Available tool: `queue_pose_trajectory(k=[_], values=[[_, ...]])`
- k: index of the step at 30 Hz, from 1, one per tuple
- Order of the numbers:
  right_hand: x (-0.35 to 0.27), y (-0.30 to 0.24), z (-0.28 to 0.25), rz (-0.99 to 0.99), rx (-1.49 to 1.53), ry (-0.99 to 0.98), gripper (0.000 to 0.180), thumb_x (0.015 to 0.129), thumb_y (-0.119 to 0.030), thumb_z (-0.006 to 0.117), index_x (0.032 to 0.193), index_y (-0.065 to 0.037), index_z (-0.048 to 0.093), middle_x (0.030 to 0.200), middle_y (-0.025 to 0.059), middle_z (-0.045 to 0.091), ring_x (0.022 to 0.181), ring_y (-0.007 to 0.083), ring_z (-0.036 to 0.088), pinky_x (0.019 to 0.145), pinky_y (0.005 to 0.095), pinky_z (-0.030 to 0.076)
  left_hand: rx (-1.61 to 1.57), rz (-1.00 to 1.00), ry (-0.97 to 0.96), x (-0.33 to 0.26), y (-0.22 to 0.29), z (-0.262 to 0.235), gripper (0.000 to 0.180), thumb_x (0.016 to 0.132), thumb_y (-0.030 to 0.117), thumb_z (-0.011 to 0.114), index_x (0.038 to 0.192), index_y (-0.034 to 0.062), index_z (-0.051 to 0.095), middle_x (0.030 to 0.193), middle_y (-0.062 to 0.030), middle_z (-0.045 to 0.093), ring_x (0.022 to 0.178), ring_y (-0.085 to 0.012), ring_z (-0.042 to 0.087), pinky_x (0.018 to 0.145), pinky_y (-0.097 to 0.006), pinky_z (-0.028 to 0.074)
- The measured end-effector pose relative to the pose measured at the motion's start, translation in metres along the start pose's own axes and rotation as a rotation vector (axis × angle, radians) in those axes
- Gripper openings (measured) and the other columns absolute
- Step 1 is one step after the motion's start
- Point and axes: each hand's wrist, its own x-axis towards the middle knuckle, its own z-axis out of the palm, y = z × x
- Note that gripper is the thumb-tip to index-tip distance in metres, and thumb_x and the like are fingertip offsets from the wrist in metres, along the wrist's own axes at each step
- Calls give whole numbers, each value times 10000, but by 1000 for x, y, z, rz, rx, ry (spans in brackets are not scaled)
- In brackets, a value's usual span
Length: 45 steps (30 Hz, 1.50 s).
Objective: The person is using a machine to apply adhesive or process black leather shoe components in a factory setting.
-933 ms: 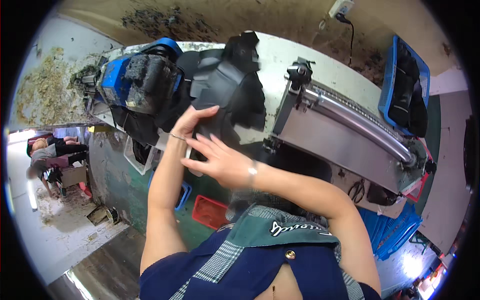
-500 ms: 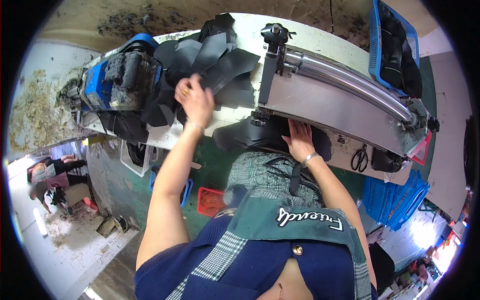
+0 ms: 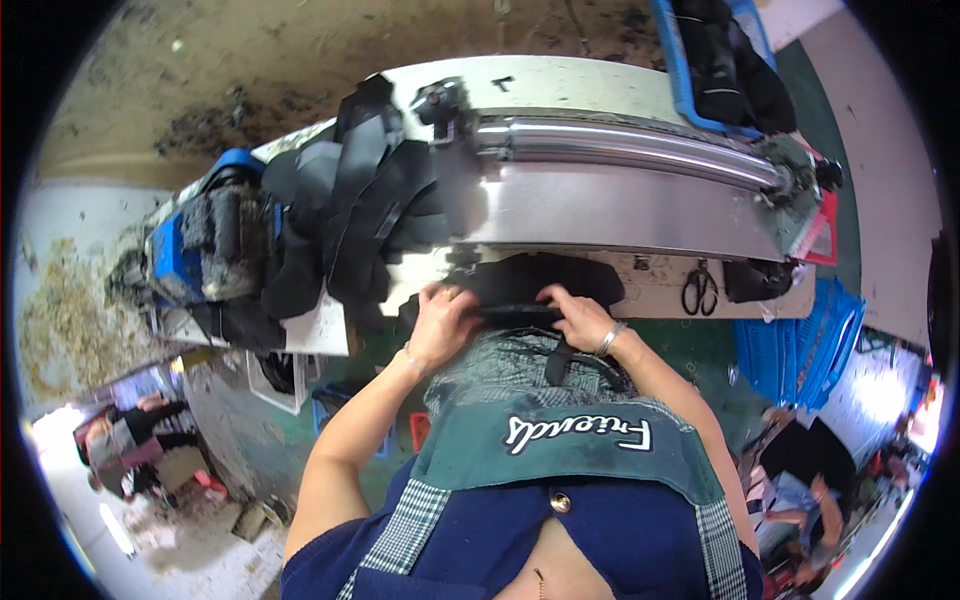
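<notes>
Close in front of my apron, at the table's near edge, several black leather-like pieces (image 3: 548,277) lie partly under the roller machine (image 3: 620,205). My left hand (image 3: 446,325) is closed at the left end of a narrow black edge, somewhat blurred. My right hand (image 3: 583,322) pinches the right end of that same edge, thumb and fingers together. Between the hands the edge looks raised or folded; how many layers they grip I cannot tell. To the left of the machine, a heap of cut black pieces (image 3: 350,190) covers the tabletop.
A dusty blue machine (image 3: 215,240) stands at the table's left end. Black scissors (image 3: 699,290) lie right of the hands. A blue basket (image 3: 680,75) of black pieces sits at the far right; stacked blue baskets (image 3: 800,345) stand below. Other people are in the background at both sides.
My left hand has come from the heap down to the pieces near my lap. My right hand has moved from lying flat on them to pinching their near edge. The whole view has shifted.
</notes>
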Motion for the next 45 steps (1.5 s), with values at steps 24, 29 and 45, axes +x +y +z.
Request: queue_pose_trajectory(k=[24, 29, 45], values=[[-141, -42, -159, 282, 584, 465, 193, 855, -153, 687, 890, 25, 621, 759, -46, 573, 715, 20, 485, 624, 226, 436, 108, 565, 4, 328, 156, -165, 588, 768, -43, 601, 1321, 130, 498, 984, -155, 681, 908, -304, 642, 852, -371, 497], [-80, -29, -170, 496, 309, 439, 332, 826, -253, 728, 741, 2, 533, 665, -54, 444, 640, 38, 377, 538, 265, 362, 327, 300, -320, 346, 133, -128, 306, 768, 150, 588, 1045, 107, 711, 1028, -172, 676, 940, -318, 639, 861, -357, 488], [-90, -60, -168, 236, 275, 644, 378, 792, -277, 733, 926, 61, 630, 797, 132, 677, 751, 202, 656, 721, 326, 496, 317, 220, -318, 350, 122, -130, 306, 790, 197, 641, 1056, 52, 682, 984, -155, 689, 908, -304, 658, 846, -352, 508]])
